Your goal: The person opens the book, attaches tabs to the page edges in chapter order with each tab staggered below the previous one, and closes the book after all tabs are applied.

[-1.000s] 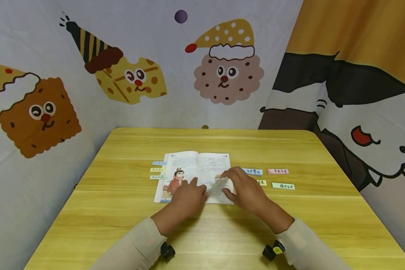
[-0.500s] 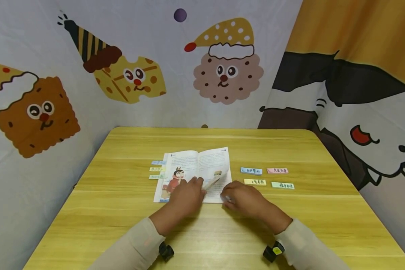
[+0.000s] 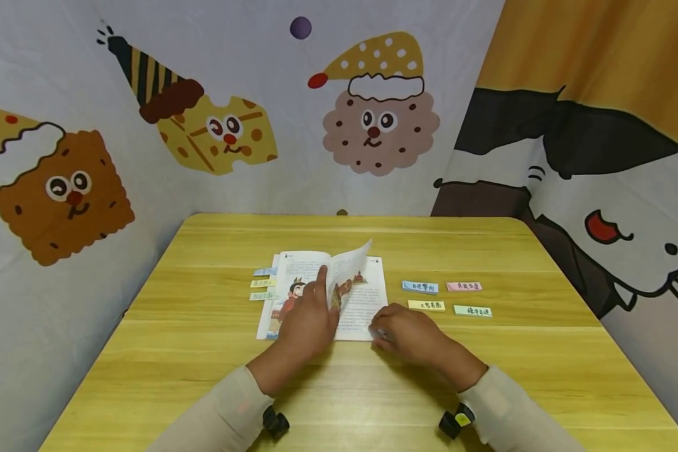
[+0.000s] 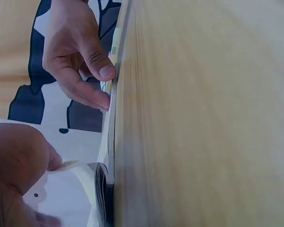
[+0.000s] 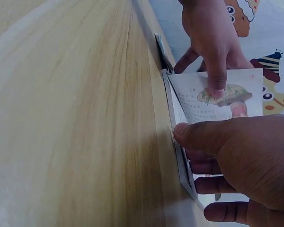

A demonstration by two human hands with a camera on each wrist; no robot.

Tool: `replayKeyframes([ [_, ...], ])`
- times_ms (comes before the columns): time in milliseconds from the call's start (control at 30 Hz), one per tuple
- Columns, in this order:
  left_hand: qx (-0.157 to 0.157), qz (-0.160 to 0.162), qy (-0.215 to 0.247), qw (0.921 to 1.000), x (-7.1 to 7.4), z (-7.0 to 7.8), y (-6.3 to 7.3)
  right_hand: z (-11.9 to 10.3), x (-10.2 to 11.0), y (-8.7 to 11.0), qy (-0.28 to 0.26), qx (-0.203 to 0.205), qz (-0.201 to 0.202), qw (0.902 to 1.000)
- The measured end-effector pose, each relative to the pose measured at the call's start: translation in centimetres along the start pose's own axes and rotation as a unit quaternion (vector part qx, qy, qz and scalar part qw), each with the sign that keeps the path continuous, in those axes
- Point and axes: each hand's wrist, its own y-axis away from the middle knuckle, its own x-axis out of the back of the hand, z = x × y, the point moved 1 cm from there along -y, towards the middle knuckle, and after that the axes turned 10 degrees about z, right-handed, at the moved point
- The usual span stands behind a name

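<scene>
An open book [image 3: 361, 320] with printed text and cartoon pictures lies on the table in the head view. My left hand [image 3: 307, 320] rests on its left half, index finger stretched toward the top. A raised page [image 3: 347, 263] stands curved beside that hand. In the right wrist view, the left thumb [image 5: 219, 90] lies straight against this page. My right hand [image 3: 409, 329] holds the book's lower right corner. Seen from the left wrist, its thumb [image 4: 106, 71] and index finger pinch the book's edge. The left fingertips are partly hidden by the page.
Several handwritten sticky strips, blue [image 3: 420, 287], pink [image 3: 464, 286], yellow [image 3: 426, 305] and green [image 3: 473, 311], lie right of the book. More tabs [image 3: 262, 283] stick out from its left edge. A cartoon-printed curtain [image 3: 231, 188] hangs behind the wooden table [image 3: 203, 251].
My right hand has come down from the lifted page to the book's lower right corner. The page has swung up and leftward, and my left index finger has straightened toward the top.
</scene>
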Motion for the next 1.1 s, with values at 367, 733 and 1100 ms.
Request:
replayKeyframes([
  [367, -0.036, 0.059, -0.082, 0.9943, 0.24, -0.24, -0.07, -0.17, 0.08, -0.09, -0.003, -0.009, -0.002, 1.0],
  [733, -0.02, 0.004, -0.147, 0.989, 0.43, -0.48, 0.16, -0.13, 0.08, 0.1, -0.003, -0.008, 0.004, 1.0],
  [1100, -0.065, -0.058, -0.131, 0.9876, 0.27, -0.44, 0.46, -0.02, -0.03, 0.1, -0.005, -0.008, 0.006, 0.9999],
])
